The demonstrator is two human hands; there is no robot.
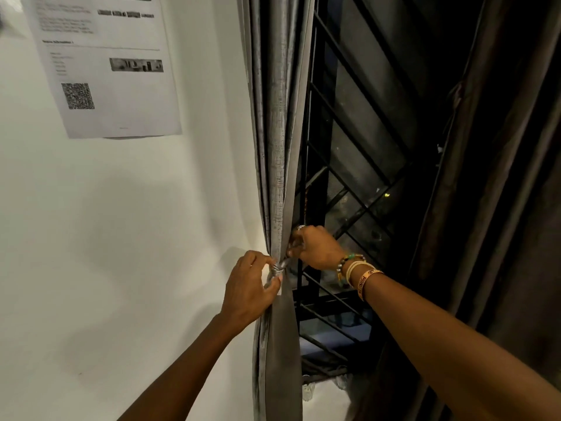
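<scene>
Hands worked at a gathered grey textured fabric curtain hanging at the left edge of a window, just beside a plain white wall. Left hand sat against the wall side of the curtain at its pinched waist, thumb and forefinger curled in; its grip was closed tight, pinching a shiny grey fabric tie band wrapped round the bunched cloth. Right hand came in from the window side, a little higher, fingers curled; its grip was also closed, on the other end of the tie band, though the exact finger placement was partly hidden by the curtain folds. Both hands were near each other, with only the curtain waist between them. Below the band the curtain flared out and hung down past both forearms. Right wrist wore a stack of beaded and orange woven bracelets. Behind the right hand stood a black metal window grille with diagonal bars, dark outside. Further right hung a dark brown heavy fabric curtain, well apart from the grey one. On the wall at upper left hung a white printed paper sheet with a QR code and small grey photos, text too blurred to read.
</scene>
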